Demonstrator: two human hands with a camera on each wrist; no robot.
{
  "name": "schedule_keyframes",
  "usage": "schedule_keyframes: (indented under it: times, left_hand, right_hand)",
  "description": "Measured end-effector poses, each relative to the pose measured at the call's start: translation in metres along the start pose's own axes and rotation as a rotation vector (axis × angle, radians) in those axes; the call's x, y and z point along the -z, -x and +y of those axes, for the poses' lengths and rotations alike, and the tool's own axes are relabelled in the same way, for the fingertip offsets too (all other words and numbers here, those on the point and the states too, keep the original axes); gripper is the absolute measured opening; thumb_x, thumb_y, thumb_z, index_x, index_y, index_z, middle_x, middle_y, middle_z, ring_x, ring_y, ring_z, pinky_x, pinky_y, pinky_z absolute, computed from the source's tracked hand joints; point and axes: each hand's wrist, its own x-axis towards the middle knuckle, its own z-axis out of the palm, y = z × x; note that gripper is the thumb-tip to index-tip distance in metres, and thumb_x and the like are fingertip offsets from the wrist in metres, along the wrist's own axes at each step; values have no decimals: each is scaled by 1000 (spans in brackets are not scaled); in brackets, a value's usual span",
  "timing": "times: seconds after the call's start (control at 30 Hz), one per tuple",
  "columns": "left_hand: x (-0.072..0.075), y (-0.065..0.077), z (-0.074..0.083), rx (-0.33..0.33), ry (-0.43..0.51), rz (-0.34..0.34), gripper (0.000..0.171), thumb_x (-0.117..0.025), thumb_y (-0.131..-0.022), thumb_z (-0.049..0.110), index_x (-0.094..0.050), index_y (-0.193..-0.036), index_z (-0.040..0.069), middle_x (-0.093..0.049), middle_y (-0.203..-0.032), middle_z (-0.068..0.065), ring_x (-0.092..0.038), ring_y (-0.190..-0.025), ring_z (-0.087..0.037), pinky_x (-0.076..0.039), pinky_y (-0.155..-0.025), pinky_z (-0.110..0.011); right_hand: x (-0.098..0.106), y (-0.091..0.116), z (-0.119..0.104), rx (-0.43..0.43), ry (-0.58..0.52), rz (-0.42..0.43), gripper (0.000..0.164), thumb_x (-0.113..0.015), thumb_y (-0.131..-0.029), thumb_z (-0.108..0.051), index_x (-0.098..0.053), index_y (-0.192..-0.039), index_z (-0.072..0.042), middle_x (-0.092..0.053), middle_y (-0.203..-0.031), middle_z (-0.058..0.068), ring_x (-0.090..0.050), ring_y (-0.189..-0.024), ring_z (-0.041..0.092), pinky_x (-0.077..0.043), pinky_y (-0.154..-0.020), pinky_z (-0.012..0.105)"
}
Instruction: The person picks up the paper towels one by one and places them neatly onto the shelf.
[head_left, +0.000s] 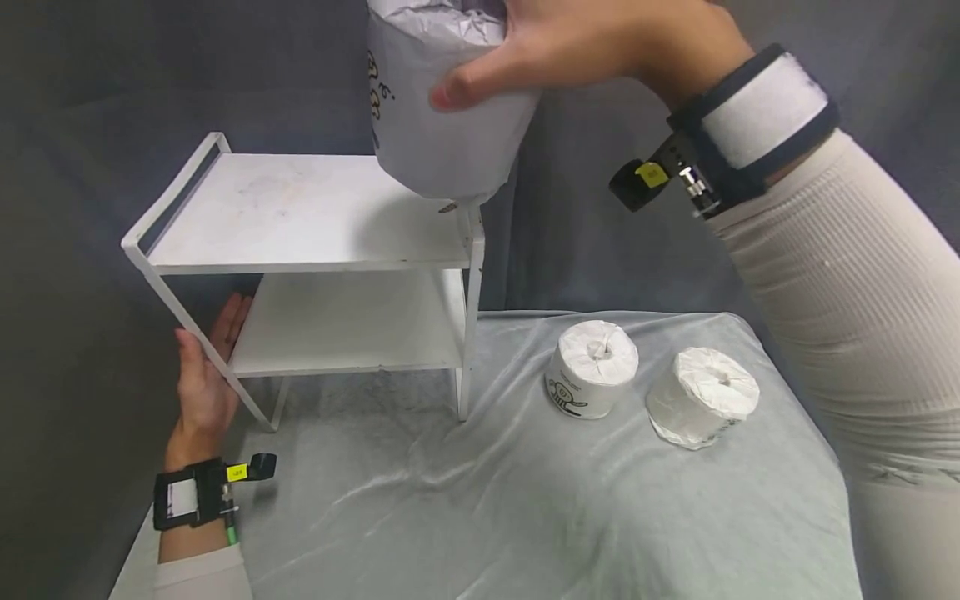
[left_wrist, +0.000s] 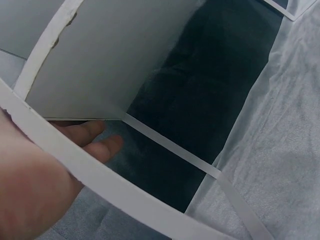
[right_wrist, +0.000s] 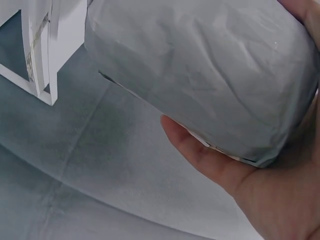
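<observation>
Above the right end of a white two-tier rack (head_left: 300,212), my right hand (head_left: 558,46) grips a paper-wrapped toilet roll (head_left: 450,137) with black drawings on its side. The thumb lies along the near side of the wrapper, and the roll is cut off by the top of the head view. In the right wrist view the roll (right_wrist: 195,75) hangs beside a rack leg (right_wrist: 40,55). My left hand (head_left: 204,396) is at the rack's left side, its fingers extended past the slanted leg, close by the lower shelf (head_left: 352,321). Part of that hand (left_wrist: 35,185) is hidden by the frame bar in the left wrist view.
Two more wrapped toilet rolls stand right of the rack: one upright (head_left: 596,367), another slightly tilted (head_left: 701,396) farther right. A grey cloth (head_left: 450,517) covers the table, with dark curtain (head_left: 600,208) behind. The rack has raised end rails (head_left: 176,187).
</observation>
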Motion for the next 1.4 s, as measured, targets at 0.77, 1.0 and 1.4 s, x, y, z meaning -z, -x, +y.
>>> schedule_keyframes:
  times: [0.77,1.0,1.4]
  left_hand:
    - [9,0,1,15,-22,-14,89,-31,-105,73,-29,-168,9,-19,-176,-15,-15,-164,-26,-18,-129,-31]
    - [13,3,3,18,-25,-15,90,-31,-105,73,-28,-168,10,-19,-177,-13,-14,-164,-26,-18,-129,-31]
    - [18,3,5,24,-18,-22,89,-32,-104,74,-29,-168,12,-19,-177,-10,-15,-163,-24,-19,-128,-30]
  right_hand:
    - [-52,-50,-19,-27,68,-137,98,-68,-89,-61,-23,-170,-26,-29,-171,3,-36,-149,19,-34,-122,38]
    - [-65,-58,-32,-58,107,-247,99,-65,-91,-65,-17,-171,-30,-34,-165,7,-39,-145,21,-38,-120,39]
    - [-66,-63,-28,-99,70,-339,103,-53,-96,-74,-3,-172,-27,-17,-177,8,-21,-161,22,-19,-130,41]
